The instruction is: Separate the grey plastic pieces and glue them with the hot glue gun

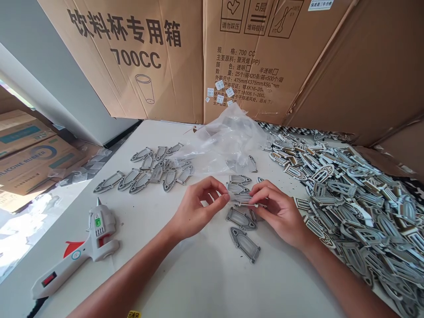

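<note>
My left hand point(200, 207) is closed in a pinch, thumb and forefinger meeting at the left end of a small grey arched frame piece point(243, 202). Whatever sits between those fingertips is too small to make out. From the other side, my right hand point(280, 214) grips the same piece, which is seen nearly edge-on. Just below it on the table lie more grey arched frame pieces, one point(240, 218) partly under my right fingers and another point(245, 245) nearer to me. A further piece point(240, 179) lies just beyond my hands.
A glue gun point(99, 227) rests at left. Several arched pieces point(142, 180) lie behind it. A crumpled clear plastic bag point(218, 141) sits at the back, before cardboard boxes point(185, 84). At right is a large heap of frame pieces point(361, 212) on the white table point(195, 278).
</note>
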A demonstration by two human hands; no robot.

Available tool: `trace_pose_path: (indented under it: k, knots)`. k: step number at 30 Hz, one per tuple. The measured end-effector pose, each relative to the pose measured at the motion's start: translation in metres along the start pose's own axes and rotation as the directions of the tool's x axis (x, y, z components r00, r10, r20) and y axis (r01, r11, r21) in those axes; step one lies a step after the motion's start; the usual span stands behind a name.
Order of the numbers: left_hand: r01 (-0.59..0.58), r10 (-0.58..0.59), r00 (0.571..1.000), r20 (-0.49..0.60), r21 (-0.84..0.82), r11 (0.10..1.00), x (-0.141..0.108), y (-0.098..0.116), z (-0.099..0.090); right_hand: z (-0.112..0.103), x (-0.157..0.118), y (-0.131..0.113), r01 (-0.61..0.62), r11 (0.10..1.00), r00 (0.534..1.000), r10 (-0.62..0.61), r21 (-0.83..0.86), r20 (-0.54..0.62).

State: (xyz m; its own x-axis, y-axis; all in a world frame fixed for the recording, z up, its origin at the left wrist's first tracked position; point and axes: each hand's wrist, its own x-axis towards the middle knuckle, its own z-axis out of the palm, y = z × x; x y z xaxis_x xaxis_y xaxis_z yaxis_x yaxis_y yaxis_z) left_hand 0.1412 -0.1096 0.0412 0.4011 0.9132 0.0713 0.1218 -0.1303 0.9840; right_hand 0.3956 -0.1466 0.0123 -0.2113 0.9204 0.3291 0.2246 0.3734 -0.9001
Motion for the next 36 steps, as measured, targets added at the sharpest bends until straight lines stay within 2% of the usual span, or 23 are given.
trace_pose_path:
  k: [2,4,13,20,24,30,36]
  knots:
    - [0.005,-0.004,1.0,0.016,-0.052,0.999,0.0,0.0,0.0,0.002,-0.001,-0.001,0.085,0.986,0.996,-0.084,-0.141,0.016]
    - [0.01,-0.007,0.999,0.032,-0.099,0.995,0.0,0.001,0.001,0.005,-0.001,-0.001,0.136,0.967,0.991,-0.135,-0.213,0.02]
    - [0.047,-0.044,0.998,0.056,-0.062,0.997,0.0,0.001,0.004,0.02,-0.004,-0.001,0.266,0.922,0.964,-0.258,-0.282,0.066]
    - [0.07,-0.07,0.996,0.061,0.007,0.998,-0.002,-0.003,0.004,0.025,-0.005,-0.01,0.35,0.859,0.926,-0.378,-0.375,-0.004]
    - [0.069,-0.069,0.995,0.069,0.003,0.998,-0.003,-0.002,0.005,0.027,-0.005,-0.012,0.374,0.853,0.91,-0.412,-0.364,-0.032]
    - [0.081,-0.083,0.993,0.088,0.022,0.996,-0.004,-0.001,0.006,0.031,-0.007,-0.007,0.363,0.889,0.921,-0.388,-0.279,-0.04]
    - [0.113,-0.108,0.984,0.14,-0.034,0.993,-0.005,0.0,0.007,0.033,-0.005,-0.006,0.404,0.866,0.897,-0.438,-0.294,-0.056]
